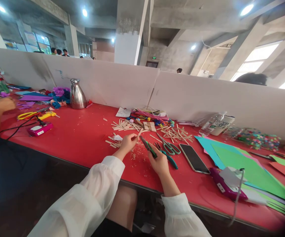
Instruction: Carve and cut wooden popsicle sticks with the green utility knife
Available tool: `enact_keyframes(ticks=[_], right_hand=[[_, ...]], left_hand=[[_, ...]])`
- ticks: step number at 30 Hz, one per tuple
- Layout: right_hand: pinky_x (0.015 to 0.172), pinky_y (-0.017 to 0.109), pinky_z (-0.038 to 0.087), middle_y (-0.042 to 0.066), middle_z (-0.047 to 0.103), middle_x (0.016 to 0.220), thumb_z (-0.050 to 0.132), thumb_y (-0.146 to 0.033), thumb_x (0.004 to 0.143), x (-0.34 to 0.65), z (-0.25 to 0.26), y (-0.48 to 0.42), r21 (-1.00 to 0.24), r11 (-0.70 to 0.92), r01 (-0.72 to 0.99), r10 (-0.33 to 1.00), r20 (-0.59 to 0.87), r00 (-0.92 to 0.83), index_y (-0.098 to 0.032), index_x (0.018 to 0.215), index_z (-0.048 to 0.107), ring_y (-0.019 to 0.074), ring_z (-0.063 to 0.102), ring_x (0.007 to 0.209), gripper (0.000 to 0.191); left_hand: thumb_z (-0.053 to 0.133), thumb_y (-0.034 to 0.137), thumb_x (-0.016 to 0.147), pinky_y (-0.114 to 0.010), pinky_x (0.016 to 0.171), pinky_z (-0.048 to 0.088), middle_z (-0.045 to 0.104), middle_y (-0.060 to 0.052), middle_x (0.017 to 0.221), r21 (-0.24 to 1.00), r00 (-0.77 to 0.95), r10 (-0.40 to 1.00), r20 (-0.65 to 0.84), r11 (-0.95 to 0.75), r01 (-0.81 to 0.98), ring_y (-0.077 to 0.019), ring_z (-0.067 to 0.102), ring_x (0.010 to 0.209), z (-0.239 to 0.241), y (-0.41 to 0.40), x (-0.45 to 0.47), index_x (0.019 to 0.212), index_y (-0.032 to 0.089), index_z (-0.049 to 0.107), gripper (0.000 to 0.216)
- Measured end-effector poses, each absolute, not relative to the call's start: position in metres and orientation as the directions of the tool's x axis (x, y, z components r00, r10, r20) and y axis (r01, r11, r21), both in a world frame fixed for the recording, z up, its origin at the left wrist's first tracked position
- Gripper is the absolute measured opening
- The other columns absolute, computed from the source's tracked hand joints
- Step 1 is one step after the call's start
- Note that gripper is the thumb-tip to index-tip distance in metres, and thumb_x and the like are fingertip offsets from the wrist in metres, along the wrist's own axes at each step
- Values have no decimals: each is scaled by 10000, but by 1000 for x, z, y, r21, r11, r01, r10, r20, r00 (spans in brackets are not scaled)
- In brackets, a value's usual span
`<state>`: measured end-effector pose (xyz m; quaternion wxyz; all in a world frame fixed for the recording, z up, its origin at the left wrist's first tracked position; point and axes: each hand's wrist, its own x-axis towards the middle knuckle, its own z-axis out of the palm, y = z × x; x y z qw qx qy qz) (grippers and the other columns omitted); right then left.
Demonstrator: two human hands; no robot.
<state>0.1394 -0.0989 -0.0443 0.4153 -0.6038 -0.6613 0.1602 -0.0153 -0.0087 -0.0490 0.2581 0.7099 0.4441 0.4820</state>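
Note:
My left hand (127,144) is closed in a pinch on a thin wooden craft stick (140,132), whose tip points up and away from me. My right hand (160,163) wraps around a utility knife (149,147) with a green and black handle. Its blade end lies close to the stick; whether they touch is too small to tell. Small wood shavings (133,154) are scattered on the red table (90,135) beneath both hands. Just right of the knife lie green-handled scissors (173,148) and teal-handled pliers (171,161).
Loose craft sticks (125,125) lie beyond my hands. A phone (194,158), coloured paper (243,164) and a purple power strip (227,187) are on the right. A steel jug (77,95) stands back left. At far left is another person's hand (3,103).

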Motion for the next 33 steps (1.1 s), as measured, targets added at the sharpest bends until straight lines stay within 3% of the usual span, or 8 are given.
enact_keyframes(ticks=[13, 19, 25, 29, 33], right_hand=[[737, 383, 492, 66, 558, 1110, 516, -313, 848, 139, -47, -98, -860, 52, 509, 984, 130, 120, -168, 1135, 511, 182, 577, 897, 322], [734, 384, 494, 68, 555, 1113, 516, -315, 847, 131, -46, -97, -935, -15, 354, 994, 25, 108, -168, 1140, 506, 183, 576, 899, 328], [733, 381, 494, 69, 556, 1115, 516, -316, 847, 134, -40, -97, -966, -65, 252, 994, -40, 103, -169, 1136, 511, 181, 576, 899, 324], [721, 373, 497, 66, 563, 1096, 511, -320, 850, 138, -41, -96, -964, -43, 264, 993, -12, 117, -166, 1127, 514, 175, 581, 881, 317], [683, 348, 504, 59, 577, 1059, 507, -325, 852, 138, -47, -97, -929, 38, 369, 982, 103, 157, -163, 1129, 513, 162, 590, 833, 320]], left_hand=[[536, 223, 797, -236, 658, 445, 657, -23, 706, 760, 159, 902, 402, -425, 491, -143, 594, 675, -46, -8, -13, 759, 160, 662, 146], [486, 308, 872, -370, 761, 488, 552, -73, 1076, 751, 182, 925, 334, -378, 541, -174, 567, 894, -48, -8, -14, 1077, 146, 530, 266], [488, 286, 829, -221, 611, 432, 616, -7, 646, 759, 153, 918, 367, -391, 521, -133, 569, 634, -52, -8, -12, 725, 156, 632, 220], [475, 308, 806, -200, 523, 379, 594, 15, 568, 770, 143, 911, 388, -405, 493, -116, 526, 536, -53, -6, -9, 688, 158, 628, 245], [461, 283, 795, -196, 533, 375, 593, 13, 569, 776, 134, 906, 402, -415, 476, -112, 517, 531, -53, -5, -10, 653, 157, 615, 245]])
